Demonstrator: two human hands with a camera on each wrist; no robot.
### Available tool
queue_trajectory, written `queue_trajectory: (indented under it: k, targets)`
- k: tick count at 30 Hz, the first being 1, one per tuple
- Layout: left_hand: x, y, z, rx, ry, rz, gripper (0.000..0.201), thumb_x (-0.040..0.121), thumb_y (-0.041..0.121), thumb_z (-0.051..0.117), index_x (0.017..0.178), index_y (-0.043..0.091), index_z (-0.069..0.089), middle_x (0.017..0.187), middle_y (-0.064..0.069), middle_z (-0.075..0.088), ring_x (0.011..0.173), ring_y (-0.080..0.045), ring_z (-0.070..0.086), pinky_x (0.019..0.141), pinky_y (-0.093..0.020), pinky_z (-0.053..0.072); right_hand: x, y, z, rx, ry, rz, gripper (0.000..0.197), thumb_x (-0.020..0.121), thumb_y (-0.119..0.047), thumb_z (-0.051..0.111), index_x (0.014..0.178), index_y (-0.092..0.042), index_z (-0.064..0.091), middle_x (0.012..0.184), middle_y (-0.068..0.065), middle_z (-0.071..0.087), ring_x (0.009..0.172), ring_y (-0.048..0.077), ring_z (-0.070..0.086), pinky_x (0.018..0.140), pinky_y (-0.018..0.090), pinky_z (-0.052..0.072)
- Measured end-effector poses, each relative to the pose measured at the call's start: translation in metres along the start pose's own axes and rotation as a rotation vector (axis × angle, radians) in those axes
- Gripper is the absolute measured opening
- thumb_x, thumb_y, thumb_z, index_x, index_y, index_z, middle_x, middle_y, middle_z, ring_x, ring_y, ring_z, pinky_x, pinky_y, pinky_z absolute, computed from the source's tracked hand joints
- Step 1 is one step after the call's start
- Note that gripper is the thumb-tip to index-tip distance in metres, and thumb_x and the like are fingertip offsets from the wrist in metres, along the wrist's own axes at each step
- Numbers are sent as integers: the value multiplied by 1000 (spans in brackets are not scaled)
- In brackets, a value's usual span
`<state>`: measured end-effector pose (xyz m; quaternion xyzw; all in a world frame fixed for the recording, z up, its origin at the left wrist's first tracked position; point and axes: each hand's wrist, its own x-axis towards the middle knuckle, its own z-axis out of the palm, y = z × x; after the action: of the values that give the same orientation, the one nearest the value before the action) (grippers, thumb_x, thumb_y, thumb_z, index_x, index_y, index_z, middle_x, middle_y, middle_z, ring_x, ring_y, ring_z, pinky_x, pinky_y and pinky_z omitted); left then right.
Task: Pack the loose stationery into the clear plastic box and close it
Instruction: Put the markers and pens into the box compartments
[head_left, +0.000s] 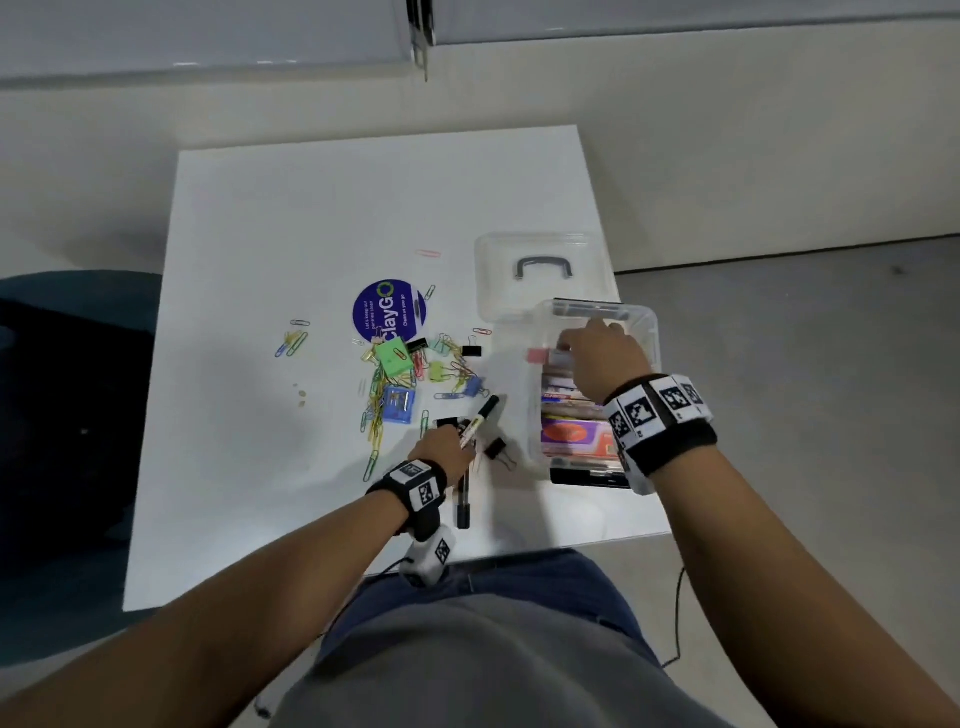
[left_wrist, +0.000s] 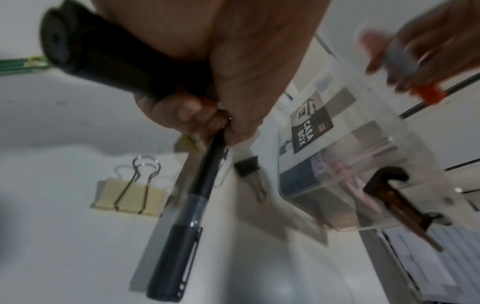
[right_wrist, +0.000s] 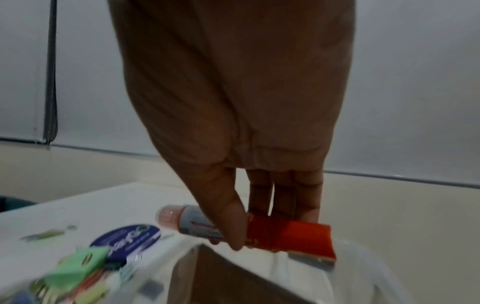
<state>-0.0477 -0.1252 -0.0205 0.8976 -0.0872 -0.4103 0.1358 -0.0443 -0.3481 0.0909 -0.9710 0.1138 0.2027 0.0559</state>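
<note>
The clear plastic box (head_left: 647, 332) stands open at the table's right side, with packets stacked inside. Its lid (head_left: 540, 249), with a grey handle, lies flat behind it. My right hand (head_left: 576, 343) hovers over the box's far end and pinches a grey highlighter (right_wrist: 197, 223) with a pink cap and an orange end. My left hand (head_left: 457, 441), left of the box, grips a white marker (head_left: 480, 418) with a black cap together with a black pen (left_wrist: 187, 216). Loose paper clips (head_left: 376, 400) and binder clips (head_left: 470, 351) lie scattered mid-table.
A round blue sticker (head_left: 389, 310) sits on the white table (head_left: 260, 234) behind the clip pile. A beige binder clip (left_wrist: 130, 197) and a black binder clip (left_wrist: 248, 167) lie near my left hand. Beside the clips are a green pad (head_left: 394, 358) and a small blue case (head_left: 399, 405).
</note>
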Motion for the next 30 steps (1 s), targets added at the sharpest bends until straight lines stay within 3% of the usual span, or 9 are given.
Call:
queue_trajectory:
  k: [5,9,12,14,18,23,25,28,30]
  targets:
    - [-5,8,-26,-98,-39,112,36,99,33,44,119,3,50,115,-20,61,95,-33,60,66,-32,43,-8,10,23,-64,-69,32,42,89,-7,48,129,-17,56,122,13,53,115,33,52,98,44,44]
    - [-16,27,-54,-190,14,223,37,102,32,41,131,8,43,116,-15,61,103,-34,60,79,-36,45,-15,19,31,-24,-113,61,38,91,-11,48,128,-12,54,122,14,54,115,34,54,96,45,46]
    - [-21,45,-75,-323,23,319,28,101,36,42,121,17,40,94,-8,69,59,-16,57,53,-28,43,-17,29,19,207,-50,54,30,93,-16,47,121,-14,58,119,9,62,109,29,60,89,38,49]
    - [-26,63,-87,-351,16,409,30,100,42,43,123,22,43,92,-3,73,48,-6,49,47,-24,40,-17,35,4,557,60,74,25,98,-26,48,115,-15,62,110,5,68,96,22,66,79,33,51]
    - [-38,113,-102,-574,111,527,17,98,44,46,108,31,48,74,-6,66,49,-12,50,48,-29,42,-29,38,-17,1095,-148,-77,38,92,-47,57,113,-16,61,102,5,72,89,17,72,84,37,57]
    - [-45,166,-102,-727,217,599,19,101,32,46,112,19,55,72,7,59,54,-1,54,58,-19,45,-38,44,-13,1340,-91,-156,30,90,-27,66,115,-10,61,100,20,72,92,32,70,85,40,54]
    - [-45,172,-100,-619,240,605,21,101,36,46,113,21,55,79,7,60,62,-5,56,62,-26,51,-40,56,-15,1313,-40,-121,23,91,-20,64,111,-9,60,91,22,71,82,33,70,77,43,56]
    - [-32,163,-97,-427,209,603,27,99,44,45,112,23,56,101,-1,67,90,-20,64,86,-45,52,-43,92,-16,1048,-32,-61,14,94,-9,57,107,-13,55,82,7,67,67,21,65,64,28,56]
    - [-33,165,-92,-282,85,657,30,98,47,44,120,29,54,109,-4,67,98,-27,66,86,-46,54,-43,122,-14,831,19,15,12,93,-13,56,103,-18,55,85,7,68,68,19,67,63,36,58]
